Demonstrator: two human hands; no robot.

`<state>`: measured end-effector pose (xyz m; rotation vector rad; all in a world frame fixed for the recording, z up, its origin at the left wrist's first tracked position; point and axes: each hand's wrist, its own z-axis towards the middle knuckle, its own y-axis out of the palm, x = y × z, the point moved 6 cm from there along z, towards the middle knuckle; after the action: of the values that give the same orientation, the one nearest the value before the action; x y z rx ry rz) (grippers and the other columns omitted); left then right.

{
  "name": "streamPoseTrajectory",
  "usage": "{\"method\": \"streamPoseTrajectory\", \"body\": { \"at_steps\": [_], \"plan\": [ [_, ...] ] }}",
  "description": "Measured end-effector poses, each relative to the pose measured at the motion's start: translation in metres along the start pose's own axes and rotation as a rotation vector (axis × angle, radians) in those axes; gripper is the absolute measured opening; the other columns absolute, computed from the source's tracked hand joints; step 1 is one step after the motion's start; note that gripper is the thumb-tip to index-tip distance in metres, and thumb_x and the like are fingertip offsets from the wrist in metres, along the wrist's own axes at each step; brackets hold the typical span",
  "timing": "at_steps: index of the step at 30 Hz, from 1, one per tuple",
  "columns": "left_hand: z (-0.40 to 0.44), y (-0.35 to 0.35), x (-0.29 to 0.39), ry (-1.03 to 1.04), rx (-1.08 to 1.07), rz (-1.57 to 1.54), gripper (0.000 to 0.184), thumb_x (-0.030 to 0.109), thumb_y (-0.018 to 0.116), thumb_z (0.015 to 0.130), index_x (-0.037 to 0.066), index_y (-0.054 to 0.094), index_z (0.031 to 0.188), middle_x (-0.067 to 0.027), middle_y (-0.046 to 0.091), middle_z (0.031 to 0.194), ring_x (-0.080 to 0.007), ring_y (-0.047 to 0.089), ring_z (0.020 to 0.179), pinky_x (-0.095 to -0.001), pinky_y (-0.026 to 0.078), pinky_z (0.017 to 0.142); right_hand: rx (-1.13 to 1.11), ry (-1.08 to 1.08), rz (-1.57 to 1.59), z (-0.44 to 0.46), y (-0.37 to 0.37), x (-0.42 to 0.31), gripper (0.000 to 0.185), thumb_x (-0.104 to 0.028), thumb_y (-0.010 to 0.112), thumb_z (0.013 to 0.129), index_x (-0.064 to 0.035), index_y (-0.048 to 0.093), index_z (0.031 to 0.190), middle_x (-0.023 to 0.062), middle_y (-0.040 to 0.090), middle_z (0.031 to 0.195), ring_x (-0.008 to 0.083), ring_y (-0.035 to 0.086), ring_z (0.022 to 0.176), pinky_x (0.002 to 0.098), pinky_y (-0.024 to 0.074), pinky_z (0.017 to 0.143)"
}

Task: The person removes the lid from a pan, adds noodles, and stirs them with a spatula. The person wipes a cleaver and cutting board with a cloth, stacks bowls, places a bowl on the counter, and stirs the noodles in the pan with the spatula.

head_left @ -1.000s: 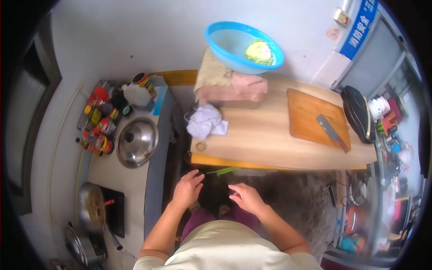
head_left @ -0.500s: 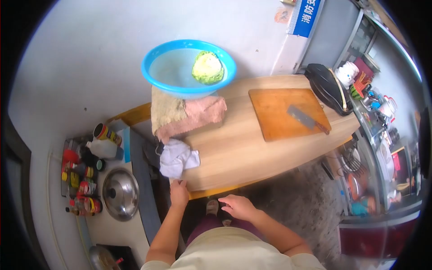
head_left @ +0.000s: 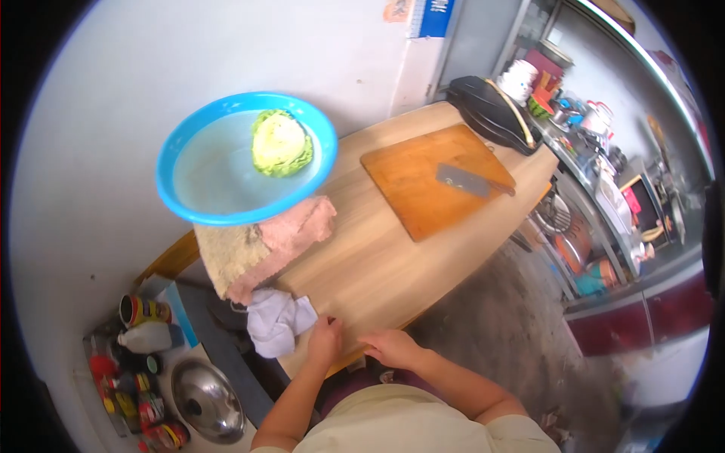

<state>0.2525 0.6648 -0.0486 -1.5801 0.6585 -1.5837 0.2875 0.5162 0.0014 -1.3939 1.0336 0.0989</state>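
head: left hand (head_left: 325, 340) beside cloth (head_left: 276, 322), right hand (head_left: 393, 349) by table (head_left: 377, 264)

My left forearm (head_left: 300, 391) reaches toward one o'clock, its hand (head_left: 325, 340) bent in with the fingers curled, while my right forearm (head_left: 457, 381) angles toward ten o'clock, my right hand (head_left: 393, 349) apart from the left at its three o'clock, fingers loosely pointing toward nine.
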Motion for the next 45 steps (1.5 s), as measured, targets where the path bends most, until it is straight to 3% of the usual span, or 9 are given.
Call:
{"method": "streamPoseTrajectory", "body": {
  "at_steps": [11,14,22,26,27,33,37,40,45],
  "plan": [
    [0.083,0.004,0.005,0.081,0.06,0.19,0.046,0.006,0.055,0.078,0.009,0.05,0.123,-0.0198,0.04,0.131,-0.0379,0.038,0.12,-0.0521,0.032,0.098,0.056,0.241,0.063,-0.017,-0.014,0.031,0.03,-0.021,0.057,0.083,-0.0136,0.056,0.112,0.0114,0.059,0.098,0.0318,0.059,0.088,0.0413,0.0493,0.072],
    [0.067,-0.017,0.013,-0.005,-0.02,0.292,0.06,0.011,0.061,0.074,0.01,0.042,0.131,-0.02,0.037,0.134,-0.0398,0.033,0.124,-0.0577,0.025,0.1,0.09,0.27,0.09,-0.029,-0.026,0.043,0.029,-0.021,0.057,0.083,-0.0136,0.056,0.112,0.011,0.059,0.099,0.0312,0.059,0.09,0.0407,0.0492,0.073],
    [0.003,-0.04,-0.042,-0.534,0.28,0.589,0.096,0.032,0.07,0.067,-0.002,0.017,0.14,-0.0242,0.015,0.145,-0.0413,0.007,0.136,-0.0598,0.011,0.105,0.133,0.26,0.143,-0.073,-0.046,0.089,0.029,-0.022,0.058,0.084,-0.0115,0.058,0.111,0.0107,0.059,0.103,0.0305,0.058,0.093,0.0403,0.0482,0.077],
    [-0.011,-0.013,-0.058,-0.589,0.213,0.591,0.074,0.026,0.066,0.072,-0.002,0.034,0.133,-0.0206,0.031,0.139,-0.0386,0.023,0.132,-0.0575,0.019,0.103,0.08,0.171,0.137,-0.092,-0.059,0.112,0.029,-0.022,0.059,0.083,-0.0108,0.058,0.11,0.0112,0.059,0.103,0.0305,0.058,0.093,0.0402,0.048,0.077],
    [-0.015,-0.009,-0.053,-0.445,0.367,0.678,0.048,0.022,0.062,0.075,0.0,0.05,0.115,-0.0186,0.046,0.126,-0.0364,0.041,0.118,-0.0556,0.03,0.096,0.051,0.151,0.13,-0.097,-0.063,0.116,0.029,-0.022,0.059,0.083,-0.0106,0.059,0.11,0.0113,0.059,0.103,0.0304,0.058,0.093,0.0402,0.048,0.077],
    [-0.034,0.017,-0.061,-0.491,0.303,0.485,0.017,0.009,0.054,0.073,0.002,0.055,0.088,-0.0186,0.057,0.093,-0.0369,0.054,0.084,-0.0478,0.043,0.074,0.08,-0.053,0.158,-0.122,-0.096,0.14,0.028,-0.02,0.061,0.081,-0.0102,0.06,0.107,0.0108,0.061,0.096,0.0296,0.06,0.087,0.039,0.0488,0.073],
    [-0.045,0.009,-0.002,-0.332,0.543,0.419,0.03,0.01,0.057,0.072,0.003,0.056,0.1,-0.0203,0.055,0.099,-0.0393,0.052,0.09,-0.0485,0.043,0.074,0.012,-0.135,0.218,-0.133,-0.102,0.142,0.027,-0.018,0.063,0.08,-0.0091,0.061,0.106,0.011,0.061,0.09,0.027,0.061,0.08,0.037,0.0493,0.069],
    [-0.035,-0.036,0.092,-0.373,0.696,0.936,0.048,0.019,0.065,0.069,0.011,0.054,0.115,-0.0196,0.051,0.113,-0.0413,0.048,0.101,-0.0524,0.042,0.079,-0.024,-0.164,0.254,-0.136,-0.103,0.152,0.027,-0.017,0.063,0.08,-0.0088,0.061,0.106,0.0115,0.061,0.09,0.0266,0.062,0.079,0.0367,0.0492,0.069],
    [-0.044,-0.006,0.027,-0.702,0.431,0.665,0.059,0.024,0.072,0.064,0.017,0.052,0.12,-0.0194,0.047,0.119,-0.0418,0.046,0.104,-0.0541,0.042,0.082,-0.055,-0.208,0.233,-0.13,-0.095,0.161,0.027,-0.016,0.062,0.08,-0.009,0.061,0.106,0.0115,0.062,0.09,0.027,0.061,0.08,0.0371,0.049,0.07]
  ]
}}
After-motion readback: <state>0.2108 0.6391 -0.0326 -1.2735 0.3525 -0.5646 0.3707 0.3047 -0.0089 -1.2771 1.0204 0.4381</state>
